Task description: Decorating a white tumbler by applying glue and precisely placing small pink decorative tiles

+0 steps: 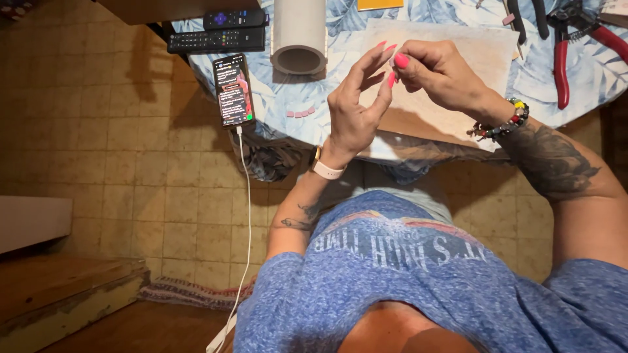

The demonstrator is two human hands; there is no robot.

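My left hand point(356, 108) is raised over the table edge with its fingers spread and pointing up; it wears a pale wristwatch. My right hand point(438, 75), with a beaded bracelet, is pinched shut and meets the left fingertips. Whether anything tiny sits in that pinch is hidden by the fingers. Both hands hover above a tan board point(458, 46) lying on the table. A few small pink tile pieces point(301, 113) lie on the cloth to the left of my left hand.
The table point(281, 98) has a blue leaf-print cloth. On it lie a lit phone point(233, 90) with a white cable, two black remotes point(216, 40), a grey tube point(299, 36) and red-handled pliers point(575, 46). A wooden step point(59, 287) stands at the lower left.
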